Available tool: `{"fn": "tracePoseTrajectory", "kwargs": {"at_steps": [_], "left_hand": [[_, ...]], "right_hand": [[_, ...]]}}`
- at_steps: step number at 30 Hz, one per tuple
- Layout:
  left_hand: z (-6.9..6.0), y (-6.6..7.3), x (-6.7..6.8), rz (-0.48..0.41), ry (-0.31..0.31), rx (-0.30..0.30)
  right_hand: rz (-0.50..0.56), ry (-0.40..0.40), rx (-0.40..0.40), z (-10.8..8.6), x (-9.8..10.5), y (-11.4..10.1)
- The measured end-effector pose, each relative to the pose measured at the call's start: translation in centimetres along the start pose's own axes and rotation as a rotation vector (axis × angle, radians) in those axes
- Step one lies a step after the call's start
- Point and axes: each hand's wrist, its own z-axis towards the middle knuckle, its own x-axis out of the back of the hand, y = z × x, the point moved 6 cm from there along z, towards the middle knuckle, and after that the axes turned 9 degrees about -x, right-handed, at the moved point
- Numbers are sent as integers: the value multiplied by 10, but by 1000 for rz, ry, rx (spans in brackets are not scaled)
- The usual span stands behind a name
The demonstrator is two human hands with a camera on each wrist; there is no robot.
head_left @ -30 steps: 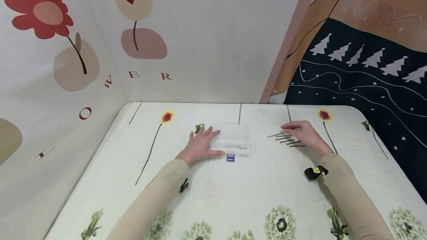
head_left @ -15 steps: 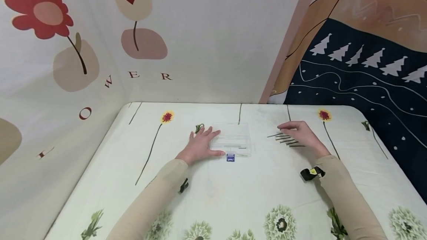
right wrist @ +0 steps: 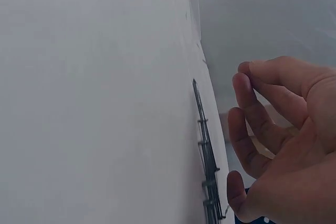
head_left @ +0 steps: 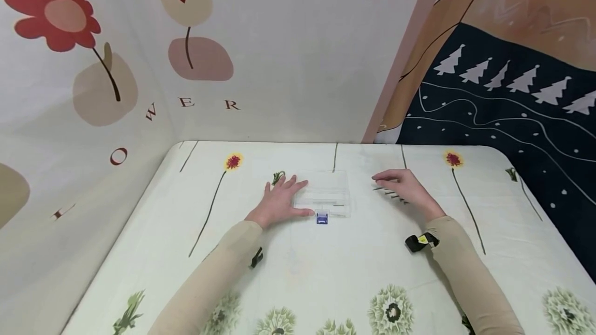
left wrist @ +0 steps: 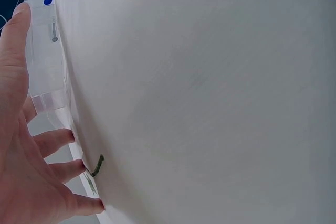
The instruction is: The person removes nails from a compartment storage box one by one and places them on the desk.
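A clear plastic box [head_left: 326,182] with a blue latch [head_left: 322,218] lies on the table, and one small metal nail [left wrist: 54,34] is inside it. Spread fingers of the left hand [head_left: 279,203] touch the box's left side, the thumb near its front corner. Over to the right, several dark nails [right wrist: 203,129] lie side by side on the cloth. Above them hovers the right hand [head_left: 404,188], thumb and index fingertips together and the other fingers bent. Anything between those fingertips cannot be made out in the right wrist view.
A white cloth with printed flowers covers the table [head_left: 298,273]. Behind stands a pale printed curtain [head_left: 298,56], with a dark tree-patterned cloth [head_left: 493,102] at the right. Each wrist carries a black strap device.
The right hand has moved left over the nails, toward the box, its fingertips staying together. Left hand and box have kept their places.
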Motion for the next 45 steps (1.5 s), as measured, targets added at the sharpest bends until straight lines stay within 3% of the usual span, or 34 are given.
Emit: {"fn": "tracePoseTrajectory", "kwargs": {"at_steps": [15, 26, 30, 36, 45], "left_hand": [[2, 1, 1, 0, -1, 0], [2, 0, 1, 13, -2, 4], [2, -1, -1, 9, -9, 6], [2, -2, -3, 8, -8, 9], [1, -1, -2, 0, -13, 18]], "right_hand": [[38, -50, 9, 9, -25, -23], [35, -90, 108, 12, -43, -52], [45, -112, 103, 10, -52, -54], [-2, -121, 165, 7, -64, -61], [-4, -205, 195, 4, -76, -63]]}}
